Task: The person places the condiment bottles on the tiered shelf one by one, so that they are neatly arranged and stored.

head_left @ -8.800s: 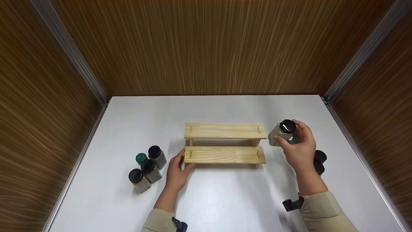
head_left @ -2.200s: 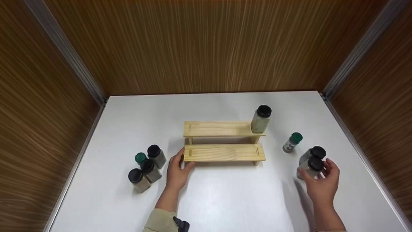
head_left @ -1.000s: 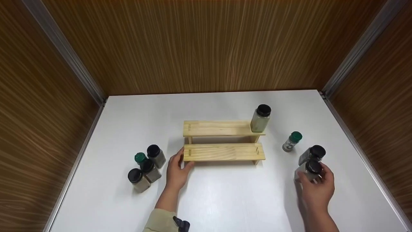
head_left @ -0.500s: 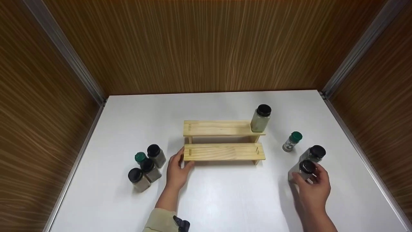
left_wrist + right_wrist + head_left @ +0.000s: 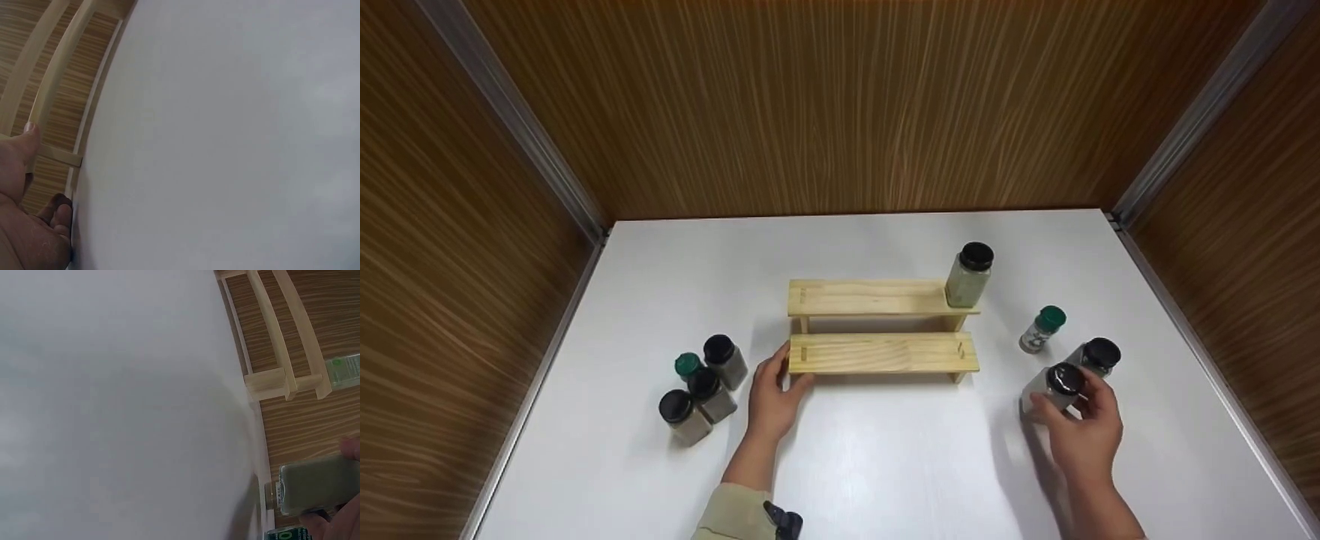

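Observation:
In the head view my right hand (image 5: 1081,442) grips a black-lidded spice jar (image 5: 1037,397) between thumb and fingers. The right wrist view shows this same spice jar (image 5: 318,486), its base appearing slightly off the tabletop. Mid-table stands a two-tier wooden rack (image 5: 877,352). My left hand (image 5: 771,405) holds the left end of its lower tier; in the left wrist view the thumb (image 5: 28,138) lies along the front edge. Another black-lidded jar (image 5: 966,285) stands upright at the right end of the upper tier.
Right of the rack stand a green-lidded jar (image 5: 1037,331) and a black-lidded jar (image 5: 1098,355), partly behind the held one. On the left several jars cluster, among them a green-lidded one (image 5: 688,365). Wood-grain panels (image 5: 855,112) enclose the back and sides of the white table (image 5: 870,465).
Since the oldest frame, a jar has been set on the upper tier and released. The right hand has since gripped another jar and drawn it leftward, away from its neighbour. The left hand stays put.

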A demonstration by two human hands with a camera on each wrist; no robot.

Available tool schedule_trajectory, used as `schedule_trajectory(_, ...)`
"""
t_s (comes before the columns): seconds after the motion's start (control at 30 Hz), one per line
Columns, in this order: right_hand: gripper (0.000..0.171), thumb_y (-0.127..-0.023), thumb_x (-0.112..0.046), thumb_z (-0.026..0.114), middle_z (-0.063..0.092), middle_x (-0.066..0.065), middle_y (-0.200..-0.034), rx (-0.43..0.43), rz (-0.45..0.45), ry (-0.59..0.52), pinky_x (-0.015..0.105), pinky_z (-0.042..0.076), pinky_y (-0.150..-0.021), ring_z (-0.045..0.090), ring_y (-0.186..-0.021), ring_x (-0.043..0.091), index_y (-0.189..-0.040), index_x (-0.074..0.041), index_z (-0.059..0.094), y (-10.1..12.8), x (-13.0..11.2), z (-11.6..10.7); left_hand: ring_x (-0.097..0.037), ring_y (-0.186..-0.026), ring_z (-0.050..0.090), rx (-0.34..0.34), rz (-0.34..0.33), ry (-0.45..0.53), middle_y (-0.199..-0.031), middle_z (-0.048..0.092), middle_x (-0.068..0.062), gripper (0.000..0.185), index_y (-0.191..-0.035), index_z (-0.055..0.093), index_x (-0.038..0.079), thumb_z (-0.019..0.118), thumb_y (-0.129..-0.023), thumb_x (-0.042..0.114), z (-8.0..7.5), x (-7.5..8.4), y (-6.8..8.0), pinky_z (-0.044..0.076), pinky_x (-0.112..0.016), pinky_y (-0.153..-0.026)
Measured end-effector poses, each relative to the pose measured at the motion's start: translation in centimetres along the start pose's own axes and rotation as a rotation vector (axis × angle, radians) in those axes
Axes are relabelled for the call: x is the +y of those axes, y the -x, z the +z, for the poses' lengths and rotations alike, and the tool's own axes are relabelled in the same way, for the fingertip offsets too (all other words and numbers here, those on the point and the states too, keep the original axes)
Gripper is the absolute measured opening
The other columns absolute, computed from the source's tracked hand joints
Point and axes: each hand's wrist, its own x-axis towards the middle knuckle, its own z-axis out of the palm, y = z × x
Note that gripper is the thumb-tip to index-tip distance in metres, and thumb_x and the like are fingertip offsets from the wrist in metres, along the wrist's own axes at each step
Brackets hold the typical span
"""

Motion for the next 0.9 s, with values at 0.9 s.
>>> schedule_trajectory(0.9,0.072,-0.073,0.019,0.086,0.061,-0.006,-0.121,-0.095,-0.180,-0.162,0.012,0.057,-0.076,0.063,-0.097,0.005,-0.139,0.005,0.060,-0.2,-4.1,3.6,-0.042,-0.134,0.054,-0.008,-0.016,-0.010,-0.140,0.055,-0.024,0.068,-0.155,0.054,0.005,0.082,-0.094,0.014,-0.1,0.1,0.1,0.045,-0.048,-0.117)
